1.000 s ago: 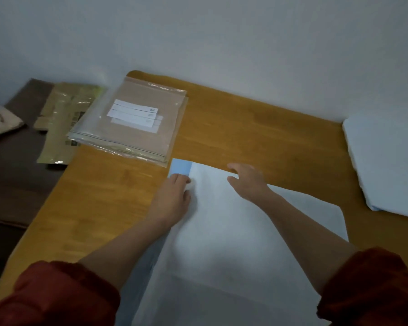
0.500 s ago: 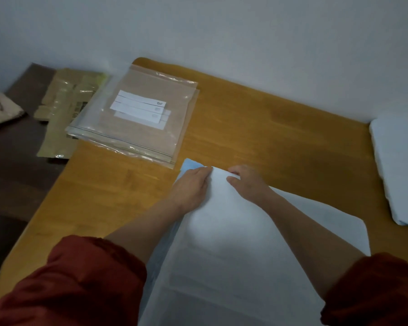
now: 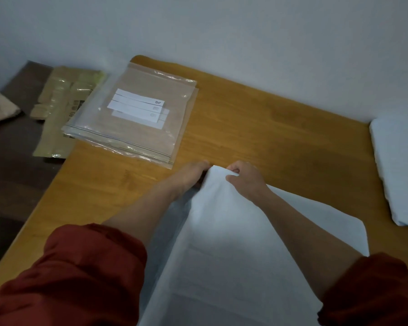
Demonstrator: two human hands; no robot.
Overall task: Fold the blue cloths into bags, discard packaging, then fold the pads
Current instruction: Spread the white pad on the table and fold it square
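Both hands are on the far end of the white pad [image 3: 233, 243], right in the middle of the wooden counter [image 3: 269, 128]. The right hand [image 3: 245, 180] pinches that edge, thumb on top and fingers curled under, and the left hand [image 3: 193, 172] grips the corner beside it, fingertips tucked out of sight beneath the sheet. The far end is raised off the wood (a shadow shows under its left side), while the rest of the pad lies flat, running back between the two red sleeves [image 3: 85, 274]. Just beyond the hands sits a stack of clear zip bags [image 3: 137, 116] with white labels. Brown packaging [image 3: 59, 107] lies off the counter's left edge, and a folded white stack [image 3: 400, 170] rests at far right.
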